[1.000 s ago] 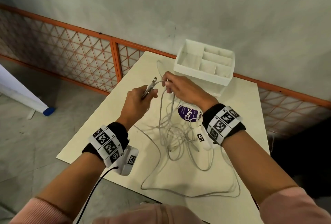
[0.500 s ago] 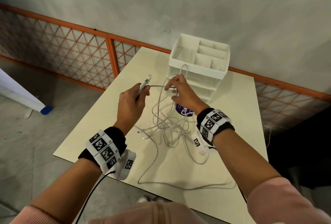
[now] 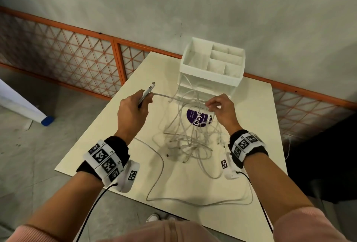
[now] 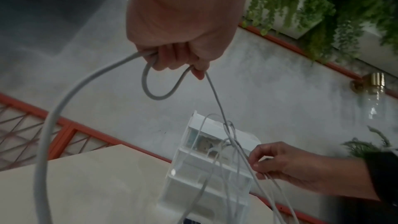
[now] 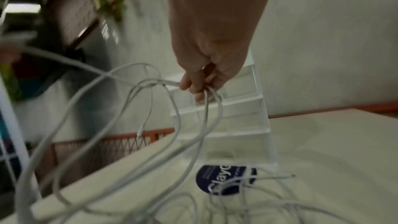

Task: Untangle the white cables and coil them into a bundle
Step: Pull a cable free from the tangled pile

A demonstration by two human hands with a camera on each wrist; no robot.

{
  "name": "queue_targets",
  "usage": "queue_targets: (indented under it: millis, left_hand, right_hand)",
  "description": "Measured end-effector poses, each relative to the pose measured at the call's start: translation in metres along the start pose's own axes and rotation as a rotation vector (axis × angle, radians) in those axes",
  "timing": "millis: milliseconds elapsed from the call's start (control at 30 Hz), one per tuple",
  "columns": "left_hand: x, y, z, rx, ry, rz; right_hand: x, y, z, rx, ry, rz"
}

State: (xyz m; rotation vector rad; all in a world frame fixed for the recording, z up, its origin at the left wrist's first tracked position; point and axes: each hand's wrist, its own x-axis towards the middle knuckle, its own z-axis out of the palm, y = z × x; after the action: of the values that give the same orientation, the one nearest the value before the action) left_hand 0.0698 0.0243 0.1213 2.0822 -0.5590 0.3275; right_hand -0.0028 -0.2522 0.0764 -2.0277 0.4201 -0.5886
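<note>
The left hand (image 3: 133,110) grips two plug ends, its cable (image 3: 166,97) running level and rightward to the right hand (image 3: 222,106), which pinches several strands above the tangle (image 3: 189,141) on the desk (image 3: 108,145) before the organizer (image 3: 210,67).

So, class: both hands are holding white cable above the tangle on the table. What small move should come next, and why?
Probably draw the right hand further right along the strand. The left hand already grips the connector ends, and one strand runs between the hands, while the tangle of white cables below on the table is still knotted. Sliding along should show where that strand snags.
</note>
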Motion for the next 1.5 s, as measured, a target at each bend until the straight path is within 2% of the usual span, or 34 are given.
queue_targets:
  millis: [67, 167, 233, 300, 400, 500, 567, 600, 633, 667, 700, 733, 800, 833, 900, 1033, 1100, 1167, 1233, 1433, 1500]
  left_hand:
    - [-0.001, 0.002, 0.001, 0.006, 0.021, 0.035]
    - [-0.001, 0.0, 0.001, -0.006, 0.06, 0.044]
    - [-0.002, -0.004, -0.001, -0.007, 0.092, 0.023]
    - [0.001, -0.008, -0.005, -0.013, 0.14, -0.033]
    - [0.008, -0.011, -0.012, -0.032, 0.202, -0.075]
    - [0.015, -0.005, 0.002, -0.096, 0.133, -0.027]
    - [0.014, 0.004, 0.007, -0.13, 0.058, 0.031]
    - [0.013, 0.007, 0.01, -0.137, 0.018, 0.063]
    - [0.012, 0.009, 0.013, -0.148, -0.012, 0.098]
    - [0.011, 0.011, 0.014, -0.152, -0.035, 0.107]
    - [0.014, 0.005, 0.011, -0.143, -0.031, 0.096]
    - [0.013, 0.007, 0.013, -0.155, -0.046, 0.098]
    - [0.013, 0.011, 0.013, -0.174, -0.073, 0.105]
    - [0.014, 0.014, 0.013, -0.18, -0.078, 0.109]
    - [0.016, 0.02, 0.009, -0.193, -0.04, 0.113]
    - [0.017, 0.014, 0.002, -0.19, 0.069, 0.085]
    - [0.011, 0.011, 0.003, -0.165, 0.083, 0.074]
    - [0.007, 0.009, 0.004, -0.179, 0.108, 0.029]
    - [0.007, 0.004, 0.004, -0.186, 0.151, -0.022]
    - [0.017, -0.018, 0.002, -0.107, 0.219, -0.125]
    - [0.018, -0.027, 0.001, -0.091, 0.218, -0.162]
  right_hand:
    - [-0.001, 0.013, -0.003, -0.107, 0.034, 0.004]
    - [0.003, 0.038, -0.016, -0.196, 0.114, 0.087]
    - [0.006, 0.059, -0.028, -0.299, 0.151, 0.178]
    - [0.007, 0.079, -0.038, -0.37, 0.16, 0.331]
    - [-0.002, 0.095, -0.054, -0.629, -0.005, 0.501]
    - [-0.009, 0.103, -0.057, -0.69, -0.136, 0.652]
    - [-0.005, 0.088, -0.045, -0.798, -0.192, 0.61]
    - [-0.002, 0.073, -0.035, -0.818, -0.199, 0.516]
    - [0.002, 0.054, -0.024, -0.753, -0.212, 0.403]
    - [0.004, 0.034, -0.011, -0.589, -0.244, 0.272]
    - [0.009, 0.009, 0.013, -0.404, -0.341, 0.133]
    - [0.005, -0.013, 0.026, -0.278, -0.463, 0.057]
    - [0.0, -0.036, 0.055, -0.227, -0.682, -0.036]
    - [-0.002, -0.04, 0.067, -0.242, -0.722, -0.07]
    - [-0.005, -0.031, 0.078, -0.278, -0.681, -0.113]
    - [-0.009, 0.002, 0.059, -0.358, -0.419, -0.112]
    - [-0.007, 0.007, 0.044, -0.471, -0.357, -0.124]
    - [0.0, 0.007, 0.035, -0.466, -0.377, -0.149]
    - [0.007, 0.006, 0.029, -0.362, -0.429, -0.133]
    - [0.021, -0.001, 0.004, -0.293, -0.489, 0.025]
    - [0.024, -0.003, -0.006, -0.238, -0.446, 0.06]
